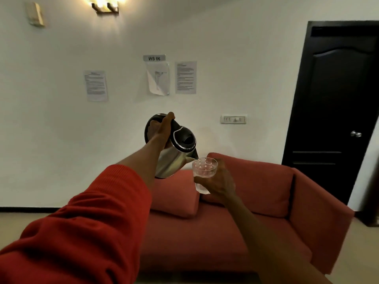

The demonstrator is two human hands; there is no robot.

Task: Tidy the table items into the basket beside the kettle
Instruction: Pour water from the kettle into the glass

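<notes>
Kettle (pixel 176 152) gripped by left hand (pixel 159 130), glass (pixel 204 171) gripped by right hand (pixel 220 182), red sofa (pixel 266 201) behind

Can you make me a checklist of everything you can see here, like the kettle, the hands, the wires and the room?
Surface: no table or basket in view.
Job's things: steel kettle held in the air and tilted, its spout over a clear glass.
Clutter: nothing seen.
Hands: left hand grips the kettle's handle; right hand grips the glass from below.
Cables: nothing seen; a switch plate is on the wall.
Surroundings: red sofa with cushions below the hands, white wall with papers and a sign reading WS 06, a lit wall lamp, a dark door at the right.
</notes>
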